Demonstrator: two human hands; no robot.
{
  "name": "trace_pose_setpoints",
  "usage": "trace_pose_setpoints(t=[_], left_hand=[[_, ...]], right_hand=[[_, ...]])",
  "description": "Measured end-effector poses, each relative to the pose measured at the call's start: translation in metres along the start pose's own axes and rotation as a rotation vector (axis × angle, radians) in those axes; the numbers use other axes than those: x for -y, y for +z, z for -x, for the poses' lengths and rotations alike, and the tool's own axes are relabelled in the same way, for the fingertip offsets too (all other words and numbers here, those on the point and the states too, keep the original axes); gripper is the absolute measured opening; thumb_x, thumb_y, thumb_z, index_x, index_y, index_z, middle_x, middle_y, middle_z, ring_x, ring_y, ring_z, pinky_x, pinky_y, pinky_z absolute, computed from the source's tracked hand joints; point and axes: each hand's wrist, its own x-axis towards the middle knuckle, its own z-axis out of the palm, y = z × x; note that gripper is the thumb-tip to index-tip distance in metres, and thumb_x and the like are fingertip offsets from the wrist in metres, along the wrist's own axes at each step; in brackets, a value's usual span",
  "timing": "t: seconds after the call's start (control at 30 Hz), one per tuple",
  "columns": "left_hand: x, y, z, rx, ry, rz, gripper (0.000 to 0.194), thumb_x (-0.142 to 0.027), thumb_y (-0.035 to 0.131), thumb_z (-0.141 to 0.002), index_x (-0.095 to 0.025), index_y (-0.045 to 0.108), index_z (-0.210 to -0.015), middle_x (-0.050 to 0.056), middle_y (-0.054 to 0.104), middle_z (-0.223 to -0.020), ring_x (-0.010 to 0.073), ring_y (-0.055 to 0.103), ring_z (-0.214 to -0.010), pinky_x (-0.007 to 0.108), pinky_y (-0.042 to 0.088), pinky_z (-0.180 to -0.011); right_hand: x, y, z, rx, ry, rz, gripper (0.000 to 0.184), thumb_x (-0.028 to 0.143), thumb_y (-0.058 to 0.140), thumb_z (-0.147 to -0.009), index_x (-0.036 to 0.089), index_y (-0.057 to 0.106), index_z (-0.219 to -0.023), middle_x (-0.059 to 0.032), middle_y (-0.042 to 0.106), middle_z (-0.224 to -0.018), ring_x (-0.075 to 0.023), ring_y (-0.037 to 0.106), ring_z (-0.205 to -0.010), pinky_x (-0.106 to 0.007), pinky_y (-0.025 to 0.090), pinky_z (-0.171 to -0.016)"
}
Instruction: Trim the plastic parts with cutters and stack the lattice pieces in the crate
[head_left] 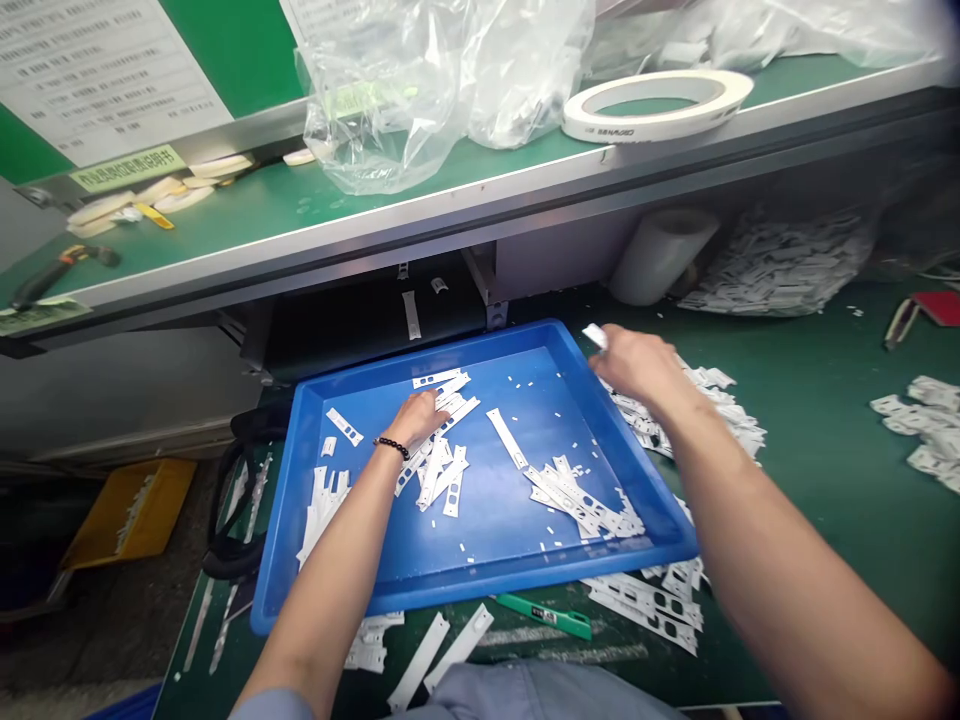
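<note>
Blue plastic tray [480, 588] sits on a green bench mat [825, 560], seen from the person's own head, with both bare forearms reaching in from the bottom edge. The left hand [416, 418], wearing a black bead bracelet [391, 448], lies palm down over the tray's middle, its fingers [442, 402] touching a loose heap of white punched strips [435, 465] whose long axes run mostly diagonally, from lower left to upper right; whether those fingers close on any strip cannot be told, since the hand hides them. The right hand [637, 365] hangs above the tray's far right corner, narrowly pinching a small white piece [595, 337] between its fingertips, the piece pointing up and left. That right hand is nearer a second heap of strips [686, 400], outside the tray on the mat, while the left is nearer the tray's contents. Another cluster of strips [581, 497] lies in the tray's right half, with tiny white offcuts [525, 395] scattered across its floor. Just past the tray's near rim lie a green utility knife [544, 616] and further strips [641, 605]. Higher up, a shelf [300, 215] carries a roll of masking tape [656, 105] and a clear plastic bag [382, 100]
</note>
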Motion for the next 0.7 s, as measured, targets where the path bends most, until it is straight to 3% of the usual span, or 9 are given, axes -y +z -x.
trace_pose_setpoints(t=[0.1, 0.17, 0.23, 0.3, 0.37, 0.43, 0.53, 0.6, 0.7], left_hand=[[0.006, -0.001, -0.003, 0.045, -0.02, 0.006, 0.018, -0.028, 0.074, -0.058, -0.021, 0.058, -0.065, 0.004, 0.06, -0.059, 0.0249, 0.06, -0.064, 0.031, 0.042, -0.062], [0.011, 0.001, -0.005, 0.059, -0.034, 0.027, 0.017, -0.026, 0.073, -0.057, -0.021, 0.059, -0.065, 0.002, 0.059, -0.055, 0.0222, 0.058, -0.057, 0.03, 0.041, -0.058], [0.013, 0.002, -0.006, 0.07, -0.04, 0.022, 0.016, -0.027, 0.072, -0.059, -0.02, 0.061, -0.069, 0.003, 0.061, -0.058, 0.0219, 0.057, -0.057, 0.03, 0.041, -0.057], [0.014, 0.003, -0.006, 0.076, -0.031, -0.04, 0.019, -0.03, 0.069, -0.063, -0.019, 0.064, -0.077, 0.007, 0.066, -0.069, 0.0244, 0.061, -0.064, 0.031, 0.043, -0.06], [0.012, 0.003, -0.004, 0.079, -0.001, -0.129, 0.028, -0.033, 0.065, -0.069, -0.016, 0.066, -0.091, 0.013, 0.07, -0.087, 0.0285, 0.064, -0.079, 0.033, 0.046, -0.068], [0.009, 0.002, 0.0, 0.084, 0.026, -0.205, 0.042, -0.04, 0.06, -0.075, -0.012, 0.063, -0.107, 0.019, 0.067, -0.109, 0.0324, 0.062, -0.1, 0.035, 0.046, -0.081], [0.004, 0.003, 0.005, 0.108, 0.02, -0.295, 0.069, -0.055, 0.059, -0.076, -0.007, 0.053, -0.125, 0.024, 0.053, -0.133, 0.0359, 0.048, -0.126, 0.037, 0.04, -0.098], [0.002, 0.004, 0.007, 0.114, 0.017, -0.353, 0.079, -0.058, 0.065, -0.07, -0.006, 0.05, -0.128, 0.024, 0.051, -0.136, 0.0352, 0.042, -0.131, 0.036, 0.037, -0.103], [0.001, 0.005, 0.007, 0.126, 0.038, -0.414, 0.065, -0.053, 0.068, -0.069, -0.01, 0.057, -0.116, 0.02, 0.062, -0.121, 0.0328, 0.054, -0.118, 0.036, 0.039, -0.1]], right_hand=[[-0.01, -0.013, -0.003, -0.054, 0.058, 0.027, 0.04, 0.04, 0.049, -0.089, 0.013, 0.057, -0.118, -0.0241, 0.056, -0.111, -0.0356, 0.06, -0.1, -0.042, 0.046, -0.079], [0.005, -0.009, 0.0, -0.063, -0.049, 0.01, 0.037, 0.038, 0.046, -0.091, 0.015, 0.058, -0.119, -0.0197, 0.057, -0.11, -0.0327, 0.06, -0.099, -0.041, 0.046, -0.081], [0.036, 0.004, 0.005, -0.024, -0.271, -0.029, 0.033, 0.031, 0.046, -0.091, 0.019, 0.059, -0.118, -0.0138, 0.059, -0.11, -0.0269, 0.061, -0.097, -0.035, 0.045, -0.083], [0.071, 0.023, 0.006, 0.054, -0.506, -0.058, 0.036, 0.023, 0.046, -0.09, 0.022, 0.057, -0.124, -0.0113, 0.057, -0.117, -0.0226, 0.06, -0.098, -0.03, 0.044, -0.084], [0.103, 0.042, 0.0, 0.114, -0.653, -0.046, 0.044, 0.014, 0.042, -0.088, 0.023, 0.053, -0.13, -0.0108, 0.054, -0.124, -0.0219, 0.06, -0.1, -0.029, 0.044, -0.084], [0.127, 0.057, -0.011, 0.141, -0.714, -0.031, 0.047, 0.009, 0.04, -0.087, 0.025, 0.054, -0.129, -0.0096, 0.054, -0.125, -0.022, 0.061, -0.1, -0.029, 0.045, -0.083], [0.15, 0.07, -0.028, 0.155, -0.756, -0.014, 0.04, 0.013, 0.041, -0.088, 0.025, 0.059, -0.122, -0.0094, 0.055, -0.123, -0.0226, 0.061, -0.1, -0.03, 0.045, -0.084], [0.159, 0.075, -0.036, 0.162, -0.776, 0.006, 0.039, 0.016, 0.042, -0.089, 0.023, 0.058, -0.124, -0.0112, 0.054, -0.125, -0.0237, 0.062, -0.1, -0.032, 0.046, -0.085], [0.17, 0.079, -0.041, 0.181, -0.784, 0.04, 0.04, 0.015, 0.043, -0.089, 0.019, 0.057, -0.126, -0.0151, 0.054, -0.126, -0.0256, 0.062, -0.101, -0.034, 0.047, -0.086]])
